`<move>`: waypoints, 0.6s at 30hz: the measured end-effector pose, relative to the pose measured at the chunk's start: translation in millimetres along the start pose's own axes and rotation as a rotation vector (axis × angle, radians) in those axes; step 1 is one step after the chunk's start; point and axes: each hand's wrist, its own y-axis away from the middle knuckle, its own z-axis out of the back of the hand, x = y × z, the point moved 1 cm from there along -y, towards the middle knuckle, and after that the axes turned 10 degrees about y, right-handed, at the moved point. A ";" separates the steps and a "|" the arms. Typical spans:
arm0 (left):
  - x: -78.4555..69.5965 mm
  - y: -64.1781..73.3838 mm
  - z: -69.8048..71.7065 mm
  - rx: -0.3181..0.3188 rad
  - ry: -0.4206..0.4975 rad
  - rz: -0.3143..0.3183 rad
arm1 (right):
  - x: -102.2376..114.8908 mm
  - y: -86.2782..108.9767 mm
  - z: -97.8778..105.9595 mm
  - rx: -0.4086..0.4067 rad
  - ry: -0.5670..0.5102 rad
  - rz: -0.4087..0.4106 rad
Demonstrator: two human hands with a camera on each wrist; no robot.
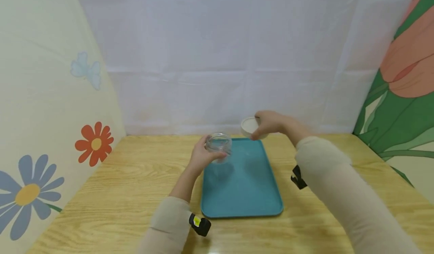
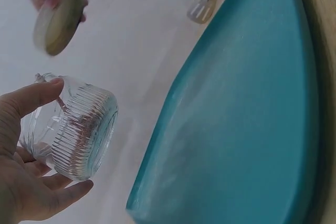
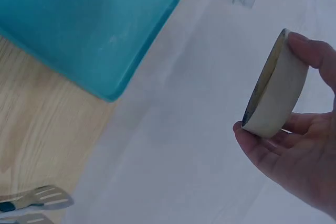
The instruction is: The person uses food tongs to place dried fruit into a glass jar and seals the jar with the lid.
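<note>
A clear glass jar (image 2: 84,124) with ribbed sides is gripped in my left hand (image 1: 202,155), thumb on one side and fingers on the other. In the head view the jar's round rim faces up, above the far left part of the blue tray (image 1: 242,186). My right hand (image 1: 271,123) holds a round white lid (image 3: 281,90) by its edge, thumb opposite the fingers. The lid is up and to the right of the jar, apart from it. In the right wrist view the lid's hollow underside is turned toward the jar.
The tray lies on a wooden table (image 1: 142,182) before a white cloth backdrop (image 1: 190,58). A slotted utensil (image 3: 44,198) lies on the table beyond a tray corner; my right arm hides that area in the head view. Flower-patterned panels (image 1: 37,114) stand at both sides.
</note>
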 end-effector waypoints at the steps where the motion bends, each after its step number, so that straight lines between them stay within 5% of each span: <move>1: -0.1 -0.5 -2.9 0.001 -0.009 -0.005 | 3.6 -3.0 -1.1 -0.001 0.008 0.003; 18: -1.9 3.3 -31.3 0.117 -0.006 -0.107 | 41.8 -24.7 -29.0 0.088 0.061 0.031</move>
